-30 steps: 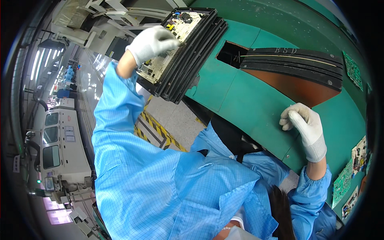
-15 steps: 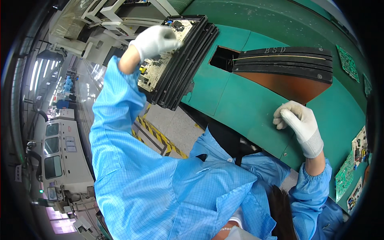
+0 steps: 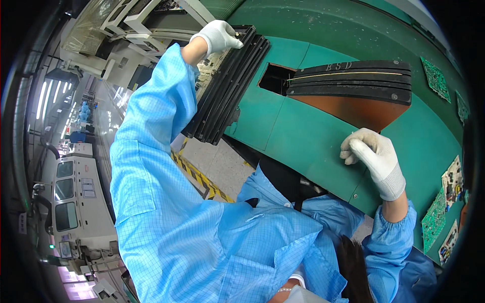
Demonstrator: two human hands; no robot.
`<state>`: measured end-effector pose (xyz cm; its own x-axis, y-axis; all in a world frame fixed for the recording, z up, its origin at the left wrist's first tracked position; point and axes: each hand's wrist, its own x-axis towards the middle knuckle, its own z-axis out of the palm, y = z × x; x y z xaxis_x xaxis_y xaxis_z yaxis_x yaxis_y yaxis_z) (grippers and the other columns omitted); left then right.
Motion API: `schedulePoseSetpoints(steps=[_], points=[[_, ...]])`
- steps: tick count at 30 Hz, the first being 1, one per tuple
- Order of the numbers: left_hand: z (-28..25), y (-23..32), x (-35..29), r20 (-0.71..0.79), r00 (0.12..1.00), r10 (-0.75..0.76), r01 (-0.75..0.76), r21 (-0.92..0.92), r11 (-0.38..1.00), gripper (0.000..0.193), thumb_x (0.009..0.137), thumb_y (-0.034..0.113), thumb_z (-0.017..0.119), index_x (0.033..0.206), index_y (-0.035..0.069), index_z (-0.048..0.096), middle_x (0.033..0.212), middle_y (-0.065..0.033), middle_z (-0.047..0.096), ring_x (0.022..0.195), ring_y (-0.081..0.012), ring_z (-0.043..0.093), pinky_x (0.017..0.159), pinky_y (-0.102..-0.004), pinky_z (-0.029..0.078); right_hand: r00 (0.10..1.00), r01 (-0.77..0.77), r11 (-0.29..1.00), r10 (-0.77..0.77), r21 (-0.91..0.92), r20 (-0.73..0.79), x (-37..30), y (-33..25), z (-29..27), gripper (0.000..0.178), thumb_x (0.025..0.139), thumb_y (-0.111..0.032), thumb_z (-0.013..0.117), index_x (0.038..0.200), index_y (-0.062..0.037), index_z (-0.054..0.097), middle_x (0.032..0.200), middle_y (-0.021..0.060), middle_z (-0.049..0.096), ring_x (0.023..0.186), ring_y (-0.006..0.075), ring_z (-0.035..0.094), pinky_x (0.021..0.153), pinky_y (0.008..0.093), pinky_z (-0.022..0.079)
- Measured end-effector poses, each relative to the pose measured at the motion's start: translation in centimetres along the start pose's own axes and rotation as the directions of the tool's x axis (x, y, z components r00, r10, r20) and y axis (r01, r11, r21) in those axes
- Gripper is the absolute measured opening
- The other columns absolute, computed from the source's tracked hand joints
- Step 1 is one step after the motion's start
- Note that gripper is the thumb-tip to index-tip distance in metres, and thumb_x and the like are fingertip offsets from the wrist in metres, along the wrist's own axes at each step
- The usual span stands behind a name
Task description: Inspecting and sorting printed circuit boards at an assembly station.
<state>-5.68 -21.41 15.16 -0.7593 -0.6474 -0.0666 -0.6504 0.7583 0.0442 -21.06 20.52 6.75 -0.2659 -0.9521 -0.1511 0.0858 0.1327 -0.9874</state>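
Observation:
My left hand (image 3: 218, 37), in a white glove, is at the far end of a stack of black frames (image 3: 230, 83). Its fingers close over the end of the top frame, and some are hidden. A pale circuit board (image 3: 211, 73) lies in that top frame, partly covered by my left arm. My right hand (image 3: 373, 155), also gloved in white, hovers over the green bench (image 3: 313, 136) near its front edge. Its fingers are curled with the thumb against them; whether anything small is inside cannot be made out.
Right of the frames, a black-topped block (image 3: 353, 81) with a brown side stands beside a square opening (image 3: 277, 78) in the bench. Green circuit boards (image 3: 435, 78) and pale ones (image 3: 452, 184) are at the right. Yellow-and-black tape (image 3: 202, 179) marks the floor.
My left hand has moved right and slightly up, from above the board to the far end of the top frame. My right hand keeps almost the same place and pose.

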Motion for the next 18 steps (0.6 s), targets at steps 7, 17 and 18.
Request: schedulePoseSetpoints(steps=[7,17,18], points=[[-0.5,-0.8,0.7,-0.083,0.981,0.173,-0.189,-0.261,0.947,0.04,0.078,0.032,0.078,0.103,0.001,0.075,0.093,-0.0113,0.075,0.086,-0.0195,0.07,0.081,-0.0303,0.055,0.999,-0.025,0.999,0.024,-0.029,-0.024,-0.1,-0.1,-0.1,0.025,0.099,-0.023,0.058,0.095,0.0016,0.063,0.085,0.0079,0.066,0.076,0.0127,0.063,0.072,0.0258,0.053],[-3.1,-8.5,5.3,-0.114,0.979,0.172,-0.157,0.127,0.979,0.05,0.086,0.039,0.073,0.121,0.003,0.068,0.111,-0.0161,0.072,0.104,-0.0261,0.068,0.094,-0.0336,0.051,1.0,-0.013,1.0,0.013,0.0,-0.005,-0.1,-0.2,-0.1,0.023,0.098,-0.02,0.058,0.096,0.002,0.062,0.086,0.0074,0.066,0.075,0.0121,0.063,0.072,0.0257,0.053],[-2.5,-8.8,5.4,-0.072,0.984,0.161,-0.158,0.057,0.986,0.051,0.087,0.04,0.073,0.122,0.004,0.068,0.114,-0.016,0.071,0.107,-0.027,0.066,0.096,-0.0337,0.05,1.0,-0.012,1.0,0.012,-0.012,-0.002,0.0,-0.2,-0.2,0.022,0.098,-0.02,0.058,0.096,0.002,0.062,0.086,0.0075,0.066,0.076,0.0121,0.063,0.072,0.0255,0.053]])
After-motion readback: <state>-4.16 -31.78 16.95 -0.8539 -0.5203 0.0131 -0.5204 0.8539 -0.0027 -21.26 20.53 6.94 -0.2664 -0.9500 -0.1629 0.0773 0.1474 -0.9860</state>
